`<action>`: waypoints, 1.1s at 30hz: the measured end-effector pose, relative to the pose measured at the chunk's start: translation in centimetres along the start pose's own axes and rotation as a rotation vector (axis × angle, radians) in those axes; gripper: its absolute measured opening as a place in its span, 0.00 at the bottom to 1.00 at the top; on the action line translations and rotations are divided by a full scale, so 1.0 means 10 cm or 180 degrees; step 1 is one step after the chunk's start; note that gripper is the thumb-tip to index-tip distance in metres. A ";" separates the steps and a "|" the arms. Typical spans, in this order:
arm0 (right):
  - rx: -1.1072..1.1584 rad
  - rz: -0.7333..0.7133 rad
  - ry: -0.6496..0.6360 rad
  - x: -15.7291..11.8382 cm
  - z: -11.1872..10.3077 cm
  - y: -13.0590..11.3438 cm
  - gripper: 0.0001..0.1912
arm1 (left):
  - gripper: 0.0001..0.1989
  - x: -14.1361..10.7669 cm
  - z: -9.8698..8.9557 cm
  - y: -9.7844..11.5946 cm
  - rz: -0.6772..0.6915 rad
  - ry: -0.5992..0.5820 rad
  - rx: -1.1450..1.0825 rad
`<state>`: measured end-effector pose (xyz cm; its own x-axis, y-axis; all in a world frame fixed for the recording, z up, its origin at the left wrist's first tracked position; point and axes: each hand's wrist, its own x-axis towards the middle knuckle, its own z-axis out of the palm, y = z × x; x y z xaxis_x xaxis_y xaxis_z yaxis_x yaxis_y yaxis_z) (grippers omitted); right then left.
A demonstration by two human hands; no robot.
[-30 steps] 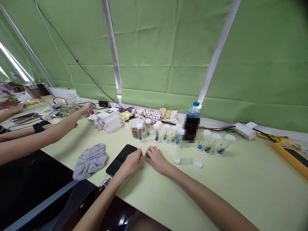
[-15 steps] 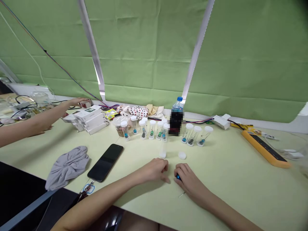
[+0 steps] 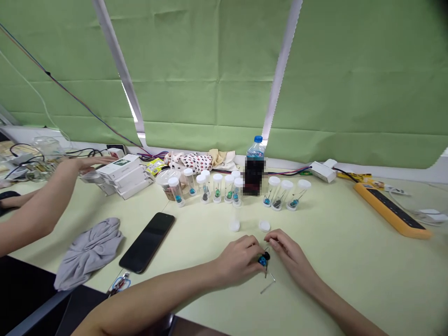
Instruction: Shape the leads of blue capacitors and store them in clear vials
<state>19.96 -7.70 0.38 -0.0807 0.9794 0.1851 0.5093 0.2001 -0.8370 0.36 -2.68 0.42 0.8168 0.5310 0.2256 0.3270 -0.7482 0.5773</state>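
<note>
I'm pinching the blue ball [image 3: 262, 261] in my left hand [image 3: 237, 257], apparently to steady it, while my right hand [image 3: 293, 257], loosely curled and seemingly empty, is hovering beside it.

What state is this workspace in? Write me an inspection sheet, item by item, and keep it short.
Surface: pale table; spills, nothing seen.
Job's things: blue-and-black part in the left fingers; bent rod lying below it; uncapped tube upright, white cap beside it; capped tubes standing behind.
Clutter: phone, grey cloth, boxes, bottle, power strip.
Hands: left hand pinches the part; right hand close by, contact unclear.
Cables: red-and-blue cables along the table's back; more at far left.
Surroundings: green curtain behind; co-worker's arm at left, near the boxes.
</note>
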 end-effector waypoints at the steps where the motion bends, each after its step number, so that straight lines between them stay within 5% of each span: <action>1: -0.0026 -0.0016 -0.0011 0.01 0.01 0.02 0.14 | 0.11 0.01 0.02 -0.01 0.0028 0.0036 -0.0060; 6: -0.0172 -0.0144 -0.0202 0.02 -0.02 0.04 0.13 | 0.08 0.02 -0.05 -0.05 0.0030 0.0282 -0.0979; 14: -0.0645 -0.0336 -0.0654 0.00 -0.07 0.03 0.07 | 0.19 0.06 -0.17 -0.04 -0.0893 0.0413 -0.3984; 23: -0.0883 -0.0178 0.0082 0.02 -0.13 0.09 0.11 | 0.17 0.07 -0.02 -0.19 -0.1395 0.0872 -0.4124; 33: -0.1066 0.0105 -0.0035 0.05 -0.14 0.15 0.11 | 0.21 0.09 -0.02 -0.21 -0.1429 0.0791 -0.4088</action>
<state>21.86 -6.99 -0.03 -0.0677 0.9858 0.1535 0.7650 0.1501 -0.6263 0.31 -0.51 -0.43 0.6093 0.7844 -0.1160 -0.2369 0.3197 0.9174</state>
